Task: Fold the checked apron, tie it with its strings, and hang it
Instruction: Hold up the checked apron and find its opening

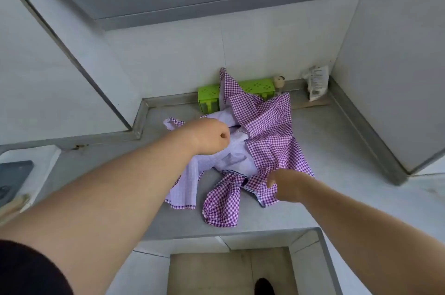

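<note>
On the counter (325,140), both hands grip the crumpled checked apron (269,135); packet (317,82) print unreadable.

Single head-worn wide view, looking forward and steeply down onto the grey countertop (313,140), close above it; wall behind counter at top, floor below its near edge.

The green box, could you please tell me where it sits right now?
In the head view, the green box stands against the back wall at the counter's rear edge, partly hidden behind the checked apron.
</note>
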A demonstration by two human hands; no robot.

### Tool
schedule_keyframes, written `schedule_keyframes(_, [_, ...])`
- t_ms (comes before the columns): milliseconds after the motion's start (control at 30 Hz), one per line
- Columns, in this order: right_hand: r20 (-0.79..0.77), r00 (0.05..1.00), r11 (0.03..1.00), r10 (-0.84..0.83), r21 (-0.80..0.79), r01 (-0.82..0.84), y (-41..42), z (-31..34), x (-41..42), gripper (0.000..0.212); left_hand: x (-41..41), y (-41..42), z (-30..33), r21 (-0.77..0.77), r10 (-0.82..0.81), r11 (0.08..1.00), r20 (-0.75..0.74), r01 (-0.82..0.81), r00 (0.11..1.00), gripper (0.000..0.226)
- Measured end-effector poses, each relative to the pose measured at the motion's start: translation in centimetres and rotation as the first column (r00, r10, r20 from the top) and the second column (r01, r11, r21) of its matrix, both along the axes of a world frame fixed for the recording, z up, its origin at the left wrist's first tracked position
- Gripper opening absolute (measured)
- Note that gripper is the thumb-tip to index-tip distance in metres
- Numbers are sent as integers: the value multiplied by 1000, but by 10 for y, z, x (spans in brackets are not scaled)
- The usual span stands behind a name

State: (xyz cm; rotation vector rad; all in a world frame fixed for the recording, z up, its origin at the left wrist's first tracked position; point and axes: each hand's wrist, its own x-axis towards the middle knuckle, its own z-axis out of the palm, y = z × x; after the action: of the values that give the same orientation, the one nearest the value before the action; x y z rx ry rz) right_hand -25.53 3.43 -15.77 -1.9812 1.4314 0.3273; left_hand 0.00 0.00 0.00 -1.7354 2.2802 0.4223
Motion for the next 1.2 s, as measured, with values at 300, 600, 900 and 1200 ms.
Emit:
schedule_keyframes(300, [-245, 958, 967, 152, -163, -195, 9, -44, -6, 62, -14, -12, -16, 153, -4, 988, 92, -10, 996, 28])
schedule_keyframes(600, [-136, 982, 958, 131, -238, -161, -22, -27, -1, 28, -33, -11, -29, 261, -105, 963, 151, 63, 983, 36])
schedule_keyframes(900, [420, 882, 711, 214, -686, 153, -49, 80, 8, 15, -71, -23, -44, 46, 94, 995, -129, -89, 987, 33])
schedule_keyframes(1200, [296, 947, 940, -123, -271, 207, 8, 55, 34, 48, -57, -23, 7, 590, 744, 644, -632, -487, 218, 26])
